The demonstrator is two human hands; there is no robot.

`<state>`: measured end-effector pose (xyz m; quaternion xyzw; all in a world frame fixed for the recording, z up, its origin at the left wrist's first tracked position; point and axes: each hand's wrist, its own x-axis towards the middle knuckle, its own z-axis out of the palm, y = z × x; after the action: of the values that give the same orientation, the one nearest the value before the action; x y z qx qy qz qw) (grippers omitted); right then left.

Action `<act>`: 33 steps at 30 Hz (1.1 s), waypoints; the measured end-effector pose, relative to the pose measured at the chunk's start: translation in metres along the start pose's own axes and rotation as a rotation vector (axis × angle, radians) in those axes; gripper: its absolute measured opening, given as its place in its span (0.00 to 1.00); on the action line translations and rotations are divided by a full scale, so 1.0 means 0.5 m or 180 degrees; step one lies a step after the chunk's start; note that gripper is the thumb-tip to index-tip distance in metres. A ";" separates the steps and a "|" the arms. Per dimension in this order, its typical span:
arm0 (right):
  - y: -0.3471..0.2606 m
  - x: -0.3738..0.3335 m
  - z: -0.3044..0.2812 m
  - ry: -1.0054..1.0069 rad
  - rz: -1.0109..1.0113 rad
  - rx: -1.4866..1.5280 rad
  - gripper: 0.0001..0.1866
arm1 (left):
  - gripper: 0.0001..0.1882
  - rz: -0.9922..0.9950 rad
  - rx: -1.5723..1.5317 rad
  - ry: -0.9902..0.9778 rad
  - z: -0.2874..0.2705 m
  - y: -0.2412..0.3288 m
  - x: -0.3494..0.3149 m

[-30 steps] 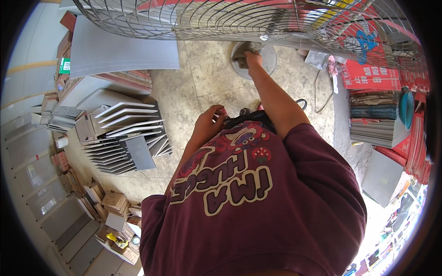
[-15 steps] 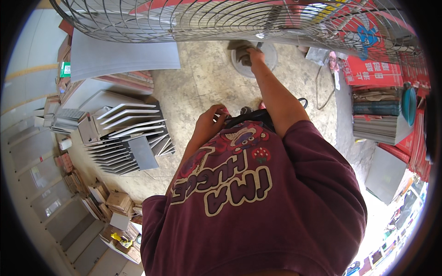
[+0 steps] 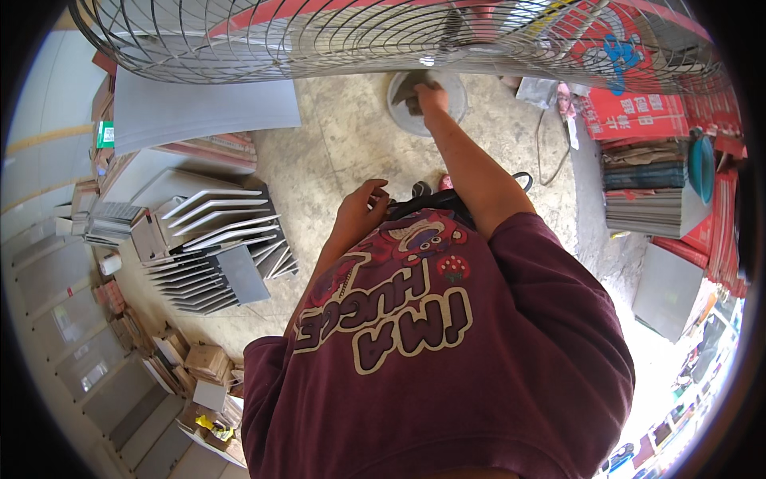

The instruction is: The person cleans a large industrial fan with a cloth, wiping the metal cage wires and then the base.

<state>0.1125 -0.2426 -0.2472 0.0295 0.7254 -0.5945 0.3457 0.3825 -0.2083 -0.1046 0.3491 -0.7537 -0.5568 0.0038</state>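
My right hand [image 3: 433,99] reaches forward, closed on a dark grey cloth [image 3: 410,93]. Cloth and hand are over the round grey base [image 3: 457,105] of a large standing fan, beside the lower end of its pole. Above them the fan's black wire cage [image 3: 319,49] spans the top of the view and hides part of the pole. My left hand [image 3: 361,206] hangs near my waist with loosely bent fingers, some apart, and nothing visible in it. Close to it is a black strap or bag [image 3: 423,203] at my front.
Grey tile samples stand in a rack [image 3: 209,279] on the left, below a large grey panel [image 3: 207,112]. Red cartons [image 3: 634,116] and stacked tiles [image 3: 642,211] line the right side. A cable [image 3: 546,164] lies on the concrete floor [image 3: 343,144]. Small boxes [image 3: 209,362] sit at lower left.
The view has shifted slightly, so the fan and base sit a little further left. My right hand still grips the cloth, which has moved slightly over the base. My left hand stays near my waist.
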 end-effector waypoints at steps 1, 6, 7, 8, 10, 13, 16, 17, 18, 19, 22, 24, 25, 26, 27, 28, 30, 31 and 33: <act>0.046 0.057 0.002 -0.0289 -0.0289 -0.0351 0.27 | 0.16 -0.0003 0.0013 -0.0087 -0.004 0.016 0.014; -0.021 0.041 0.020 -0.1302 -0.0813 -0.1373 0.23 | 0.17 0.0074 -0.0021 -0.0015 0.015 0.011 0.007; -0.046 0.029 0.019 -0.1447 -0.0825 -0.1457 0.23 | 0.17 0.0085 -0.0007 0.0020 0.021 0.009 0.003; -0.070 0.017 0.004 -0.1706 -0.0612 -0.1362 0.22 | 0.17 0.0096 0.0008 0.0056 0.026 0.007 -0.001; -0.081 0.063 -0.031 -0.1597 -0.0592 -0.1795 0.21 | 0.17 0.0114 -0.0017 0.0002 0.031 0.015 0.005; -0.080 0.125 -0.106 -0.1570 -0.0719 -0.2117 0.18 | 0.17 0.0089 -0.0103 0.0020 0.038 0.015 0.009; -0.124 0.111 -0.183 -0.1537 -0.0479 -0.2534 0.17 | 0.17 -0.0066 -0.0189 0.0083 0.047 0.023 -0.001; -0.113 0.147 -0.215 -0.1709 -0.0717 -0.2573 0.14 | 0.17 -0.0118 -0.0200 0.0083 0.048 0.028 -0.001; -0.104 0.187 -0.257 -0.1827 -0.0958 -0.2589 0.12 | 0.17 -0.0055 -0.0176 0.0070 0.048 0.032 0.006; -0.104 0.205 -0.289 -0.1665 -0.0431 -0.2240 0.09 | 0.17 -0.0020 -0.0157 0.0079 0.049 0.030 0.010; -0.141 0.207 -0.361 -0.1431 0.0133 -0.2187 0.10 | 0.17 -0.0054 -0.0162 0.0176 0.055 0.024 0.004; -0.175 0.162 -0.393 -0.1175 0.0249 -0.2195 0.11 | 0.17 -0.0104 -0.0191 0.0250 0.058 0.025 0.001; -0.192 0.120 -0.406 -0.1029 0.0266 -0.2165 0.11 | 0.17 -0.0132 -0.0219 0.0283 0.059 0.026 -0.004; -0.203 0.103 -0.411 -0.0879 0.0278 -0.2125 0.11 | 0.17 -0.0154 -0.0237 0.0312 0.058 0.028 -0.006; -0.145 0.156 -0.448 -0.0737 0.0417 -0.1738 0.12 | 0.17 -0.0090 -0.0193 0.0285 0.054 0.031 0.003; -0.109 0.171 -0.461 -0.0632 0.0498 -0.1240 0.11 | 0.17 -0.0067 -0.0165 0.0303 0.054 0.028 0.004; -0.015 0.219 -0.480 -0.0217 0.0379 -0.0377 0.10 | 0.17 -0.0010 -0.0165 0.0297 0.051 0.031 0.015; 0.000 0.203 -0.452 0.0018 0.0213 -0.0039 0.09 | 0.17 -0.0041 -0.0197 0.0330 0.052 0.029 0.009; 0.012 0.167 -0.394 0.0024 0.0472 0.0547 0.11 | 0.17 -0.0061 -0.0187 0.0393 0.053 0.025 0.000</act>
<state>-0.0401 -0.0976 -0.2861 0.1149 0.6689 -0.6272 0.3822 0.3656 -0.1846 -0.1041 0.3897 -0.7321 -0.5560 0.0552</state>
